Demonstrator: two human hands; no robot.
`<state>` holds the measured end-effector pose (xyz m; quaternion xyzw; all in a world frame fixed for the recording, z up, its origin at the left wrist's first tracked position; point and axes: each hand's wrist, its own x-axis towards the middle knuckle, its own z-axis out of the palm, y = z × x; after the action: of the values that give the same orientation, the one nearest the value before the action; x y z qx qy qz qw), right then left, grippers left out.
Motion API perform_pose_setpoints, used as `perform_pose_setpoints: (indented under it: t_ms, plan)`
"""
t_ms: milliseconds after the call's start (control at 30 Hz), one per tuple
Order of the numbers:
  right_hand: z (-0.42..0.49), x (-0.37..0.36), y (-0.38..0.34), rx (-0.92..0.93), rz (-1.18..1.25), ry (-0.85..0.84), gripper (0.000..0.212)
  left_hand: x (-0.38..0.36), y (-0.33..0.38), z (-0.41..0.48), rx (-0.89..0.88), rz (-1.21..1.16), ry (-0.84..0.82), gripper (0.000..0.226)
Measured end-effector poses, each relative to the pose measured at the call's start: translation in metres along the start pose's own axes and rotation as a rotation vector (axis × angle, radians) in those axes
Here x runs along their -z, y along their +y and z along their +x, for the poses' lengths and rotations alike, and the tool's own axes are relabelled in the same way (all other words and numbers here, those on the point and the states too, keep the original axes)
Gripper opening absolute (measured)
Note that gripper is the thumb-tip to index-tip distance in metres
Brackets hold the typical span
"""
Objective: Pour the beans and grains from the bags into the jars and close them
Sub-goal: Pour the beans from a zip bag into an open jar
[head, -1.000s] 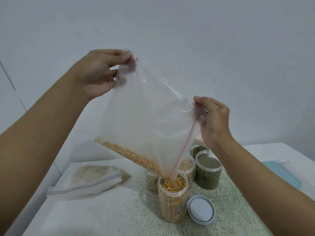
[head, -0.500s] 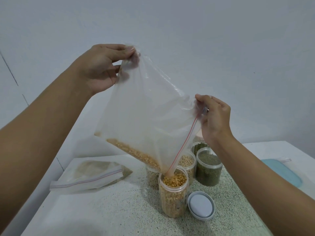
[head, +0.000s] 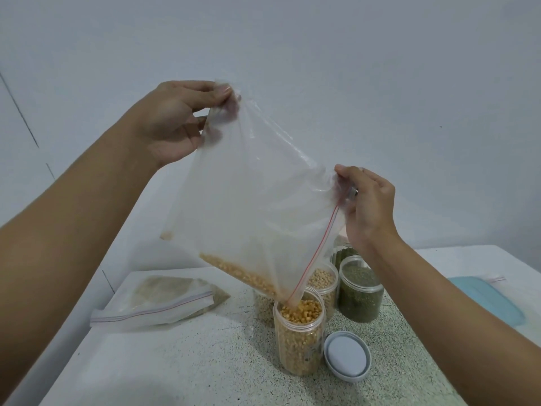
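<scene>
Clear zip bag (head: 257,200) of yellow grains, held tilted above the table (head: 175,361), its lower corner dipped into the open jar (head: 298,341). The left hand (head: 175,121) pinches the raised bottom corner; the right hand (head: 366,206) pinches the zip end. The jar looks nearly full, so a sudden rush could spill grains around the loose lid (head: 347,356).

Nothing legible on my feed. I read no print on the clear bag (head: 248,186), only a red zip line along its mouth. Yellow-filled jar (head: 295,347) and green-filled jar (head: 360,297): no label I can make out. Grey lid (head: 347,357): plain face. Second bag (head: 155,300): a red zip line, no lettering I can read.
</scene>
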<state>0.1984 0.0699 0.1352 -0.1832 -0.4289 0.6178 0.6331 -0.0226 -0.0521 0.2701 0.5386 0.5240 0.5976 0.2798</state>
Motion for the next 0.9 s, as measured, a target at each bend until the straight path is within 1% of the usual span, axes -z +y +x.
perform_pose_setpoints:
  t_ms: [400, 600, 767, 900]
  plan:
    - [-0.0017, 0.0011, 0.0017, 0.014, -0.007, -0.014, 0.030, 0.0049, -0.0057, -0.0070, 0.014, -0.050, 0.026, 0.010]
    - [-0.0019, 0.0006, 0.0022, 0.022, -0.010, -0.008, 0.027, 0.0063, -0.0061, -0.0074, 0.020, -0.085, 0.028, 0.010]
    - [-0.0010, -0.0009, 0.0034, 0.021, -0.012, -0.008, 0.026, 0.0054, -0.0024, -0.0058, 0.005, -0.074, 0.014, 0.010]
    - [0.0002, -0.0009, 0.0038, 0.025, 0.007, -0.001, 0.028, 0.0021, 0.0013, -0.0045, -0.010, -0.080, -0.019, 0.009]
